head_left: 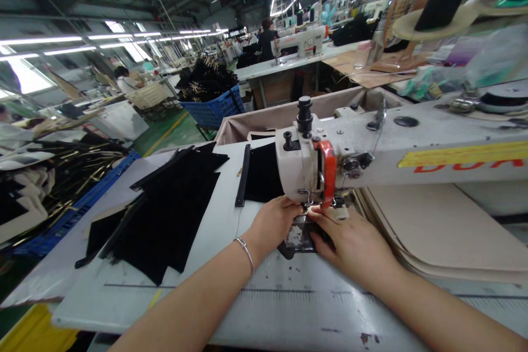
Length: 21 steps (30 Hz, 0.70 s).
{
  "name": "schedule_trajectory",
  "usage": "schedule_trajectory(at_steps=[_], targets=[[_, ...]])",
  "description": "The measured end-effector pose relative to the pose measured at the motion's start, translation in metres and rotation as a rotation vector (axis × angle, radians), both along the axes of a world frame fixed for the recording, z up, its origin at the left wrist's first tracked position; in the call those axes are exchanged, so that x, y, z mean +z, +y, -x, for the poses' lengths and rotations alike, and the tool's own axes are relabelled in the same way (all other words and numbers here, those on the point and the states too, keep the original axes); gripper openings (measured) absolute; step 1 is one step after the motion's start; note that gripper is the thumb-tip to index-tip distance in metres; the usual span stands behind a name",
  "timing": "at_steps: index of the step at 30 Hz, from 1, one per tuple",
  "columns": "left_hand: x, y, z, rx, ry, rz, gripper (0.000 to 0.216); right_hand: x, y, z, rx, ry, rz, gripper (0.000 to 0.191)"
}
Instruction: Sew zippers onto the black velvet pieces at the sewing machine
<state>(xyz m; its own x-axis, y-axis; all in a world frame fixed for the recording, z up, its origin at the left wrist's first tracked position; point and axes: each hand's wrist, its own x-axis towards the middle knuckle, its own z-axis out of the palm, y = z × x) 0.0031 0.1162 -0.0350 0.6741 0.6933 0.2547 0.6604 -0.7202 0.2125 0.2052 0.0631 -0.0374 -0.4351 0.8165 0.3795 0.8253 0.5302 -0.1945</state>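
Observation:
My left hand [274, 225], a silver bracelet at its wrist, is at the needle of a white sewing machine [297, 162], its fingers closed together. Just behind it a black fabric piece [264, 173], with a dark strip [243, 176] along its left edge, runs under the machine head; the fingertips seem to grip its near edge. From the other side my right hand [355, 239] reaches in below the red guard [328, 173], fingers bent to the needle and thumb lower down. What lies between its fingertips is too small to make out. The hands almost touch.
Black fabric pieces [165, 214] are heaped on the table's left. Beige panels [445, 225] lie stacked under the machine arm. A fabric-lined bin [247, 121] stands behind the table. Blue crates [214, 105] hold dark pieces; other people sit farther back.

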Motion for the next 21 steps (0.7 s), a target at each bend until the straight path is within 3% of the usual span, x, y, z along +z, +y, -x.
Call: schedule_trajectory(at_steps=[7, 10, 13, 15, 16, 18, 19, 21], targets=[[-0.002, -0.004, 0.002, -0.03, -0.066, 0.012, 0.027, 0.001, -0.011, 0.009, -0.002, 0.02, -0.083, 0.029], [-0.001, -0.007, 0.001, -0.016, -0.115, 0.016, 0.03, 0.011, -0.027, 0.007, 0.021, 0.032, -0.128, 0.023], [0.001, -0.01, 0.001, 0.06, -0.164, 0.038, 0.029, 0.033, -0.049, -0.016, 0.067, 0.104, -0.169, 0.018], [0.003, -0.012, 0.002, 0.106, -0.192, 0.063, 0.026, 0.046, -0.061, -0.045, -0.019, 0.069, -0.214, 0.018], [0.004, -0.012, 0.002, 0.117, -0.196, 0.068, 0.026, 0.048, -0.065, -0.062, -0.093, 0.002, -0.248, 0.021], [0.006, -0.01, 0.004, 0.122, -0.175, 0.046, 0.026, 0.041, -0.067, -0.096, -0.219, -0.151, -0.321, 0.051], [0.007, -0.007, 0.005, 0.115, -0.153, 0.021, 0.023, 0.034, -0.066, -0.111, -0.251, -0.212, -0.328, 0.064], [0.009, 0.005, 0.007, 0.081, -0.107, -0.046, 0.015, 0.014, -0.062, -0.134, -0.26, -0.289, -0.28, 0.074]])
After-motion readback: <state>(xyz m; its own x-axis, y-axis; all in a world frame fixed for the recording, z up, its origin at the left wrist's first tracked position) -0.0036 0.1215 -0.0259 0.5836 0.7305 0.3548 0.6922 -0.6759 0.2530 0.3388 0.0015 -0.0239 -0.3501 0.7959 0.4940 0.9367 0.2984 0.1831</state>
